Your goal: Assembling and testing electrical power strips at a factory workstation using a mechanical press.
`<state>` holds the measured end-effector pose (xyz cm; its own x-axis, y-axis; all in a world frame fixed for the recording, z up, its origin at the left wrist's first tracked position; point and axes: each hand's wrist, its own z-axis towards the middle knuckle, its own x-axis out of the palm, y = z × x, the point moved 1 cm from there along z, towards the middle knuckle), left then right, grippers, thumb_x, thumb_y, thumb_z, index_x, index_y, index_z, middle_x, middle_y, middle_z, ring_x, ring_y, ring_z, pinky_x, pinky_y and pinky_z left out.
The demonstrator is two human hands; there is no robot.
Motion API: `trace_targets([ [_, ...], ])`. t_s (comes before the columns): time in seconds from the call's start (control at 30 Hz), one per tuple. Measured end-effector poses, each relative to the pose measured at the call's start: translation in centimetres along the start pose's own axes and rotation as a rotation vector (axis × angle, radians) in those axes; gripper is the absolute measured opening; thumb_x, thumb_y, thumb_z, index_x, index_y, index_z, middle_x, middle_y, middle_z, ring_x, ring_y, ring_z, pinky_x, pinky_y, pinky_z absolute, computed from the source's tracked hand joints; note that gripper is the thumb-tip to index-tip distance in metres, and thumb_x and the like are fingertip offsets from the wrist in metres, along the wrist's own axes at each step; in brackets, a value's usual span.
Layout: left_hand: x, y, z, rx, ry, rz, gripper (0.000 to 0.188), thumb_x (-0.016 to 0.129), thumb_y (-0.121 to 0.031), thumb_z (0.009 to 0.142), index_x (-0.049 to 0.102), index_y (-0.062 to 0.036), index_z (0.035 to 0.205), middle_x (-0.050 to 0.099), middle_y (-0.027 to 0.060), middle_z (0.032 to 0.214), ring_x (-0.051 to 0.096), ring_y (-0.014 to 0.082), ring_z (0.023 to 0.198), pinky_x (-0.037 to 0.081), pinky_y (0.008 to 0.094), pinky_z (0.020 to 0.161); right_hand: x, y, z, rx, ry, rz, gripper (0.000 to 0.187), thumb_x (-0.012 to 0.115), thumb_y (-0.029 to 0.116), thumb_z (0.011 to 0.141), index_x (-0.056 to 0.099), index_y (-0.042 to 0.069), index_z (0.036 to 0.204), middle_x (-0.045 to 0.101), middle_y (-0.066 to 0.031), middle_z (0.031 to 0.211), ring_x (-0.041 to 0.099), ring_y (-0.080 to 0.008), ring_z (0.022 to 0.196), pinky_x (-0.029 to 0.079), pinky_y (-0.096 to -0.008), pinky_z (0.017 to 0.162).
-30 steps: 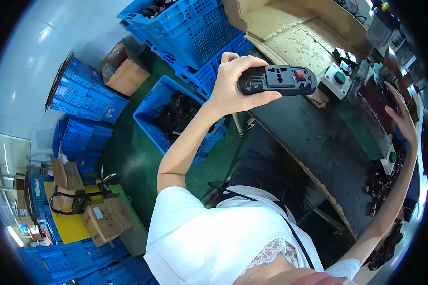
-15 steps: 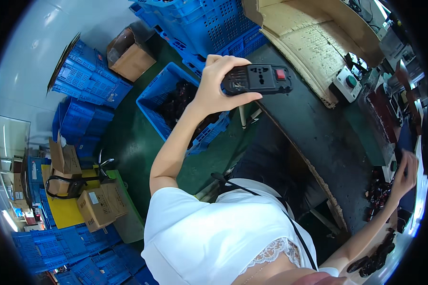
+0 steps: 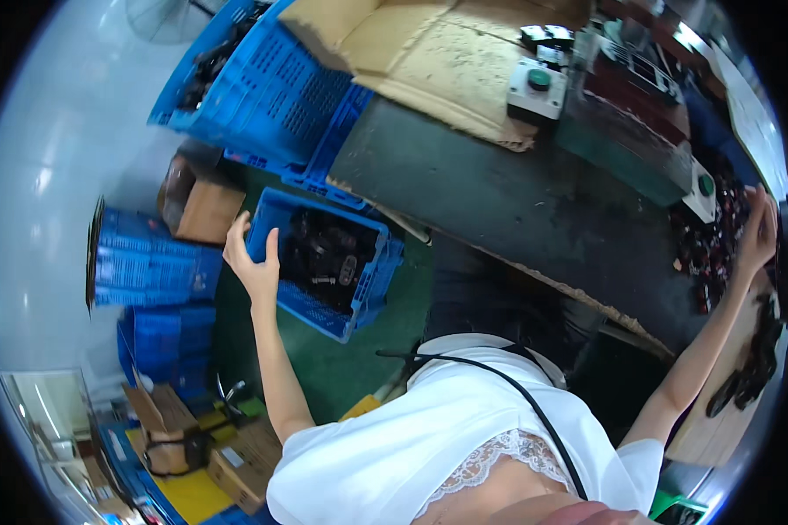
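Parts [image 3: 322, 243] in crate [image 3: 370, 284], left of workbench [image 3: 464, 188], cardboard [image 3: 438, 57] on workbench, button box [image 3: 536, 90] at cardboard's right end

We see black plastic cases [image 3: 328, 249] jumbled inside a blue crate [image 3: 311, 311], one showing a grey panel [image 3: 348, 269]; small dark parts [image 3: 705, 245], perhaps partly reddish, lie heaped on the bench [image 3: 464, 184].

Wears a white top [image 3: 438, 420] with short, loose sleeves [image 3: 311, 459] across the lower middle of the frame. Shows a scalloped white lace trim [image 3: 510, 448] near the bottom edge. Carries a thin black cord [image 3: 534, 408] slantwise over the top, curving down right of centre. Has dark trousers [image 3: 477, 293] on, near the frame's centre. Has the left hand [image 3: 256, 267], left of centre, and the right hand [image 3: 756, 232], near the right edge, bare.
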<state>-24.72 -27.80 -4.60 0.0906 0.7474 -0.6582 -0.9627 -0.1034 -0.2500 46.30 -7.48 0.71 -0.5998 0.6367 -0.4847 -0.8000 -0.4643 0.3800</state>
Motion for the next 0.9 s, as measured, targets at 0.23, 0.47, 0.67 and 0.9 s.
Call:
trace_targets([
  [0.23,5.3,-18.6,11.2,0.734,-0.046,-0.167,0.026,0.071,-0.011,0.070,0.065,-0.0108,0.095,0.062,-0.0001,0.096,0.057,0.0180,0.088,0.035,0.0330,0.084,-1.5,1.9,-0.5,-0.090,-0.071,-0.098,0.017,0.054,0.005,0.091,0.064,-0.007,0.098,0.063,-0.0048,0.082,0.057,-0.0095,0.078,0.045,-0.0219,0.077],
  [0.47,25.3,-25.3,22.6,0.613,0.571,-0.553,0.030,0.059,-0.009,0.076,0.063,-0.0047,0.105,0.061,0.0117,0.109,0.059,0.0282,0.096,0.047,0.0386,0.084,-1.2,1.7,0.3,0.055,-0.042,-0.149,0.019,0.054,0.008,0.092,0.063,-0.007,0.099,0.062,-0.0042,0.084,0.055,-0.0080,0.078,0.044,-0.0211,0.076],
  [0.67,33.1,-30.1,24.1,0.586,0.881,-0.623,0.046,0.070,-0.017,0.077,0.056,-0.0047,0.119,0.064,0.0106,0.105,0.062,0.0187,0.092,0.049,0.0300,0.082,-2.1,3.4,0.8,0.081,-0.125,-0.159,0.018,0.058,0.012,0.090,0.063,-0.006,0.090,0.061,-0.0032,0.078,0.054,-0.0071,0.074,0.042,-0.0193,0.072],
  [0.9,36.2,-28.9,23.8,0.261,0.812,-0.869,0.030,0.065,-0.019,0.084,0.057,-0.0019,0.107,0.063,0.0110,0.102,0.060,0.0156,0.090,0.049,0.0266,0.076,-2.9,1.6,0.7,0.174,-0.059,-0.148,0.029,0.060,0.021,0.089,0.061,-0.006,0.082,0.060,-0.0038,0.074,0.055,-0.0070,0.070,0.042,-0.0196,0.068],
])
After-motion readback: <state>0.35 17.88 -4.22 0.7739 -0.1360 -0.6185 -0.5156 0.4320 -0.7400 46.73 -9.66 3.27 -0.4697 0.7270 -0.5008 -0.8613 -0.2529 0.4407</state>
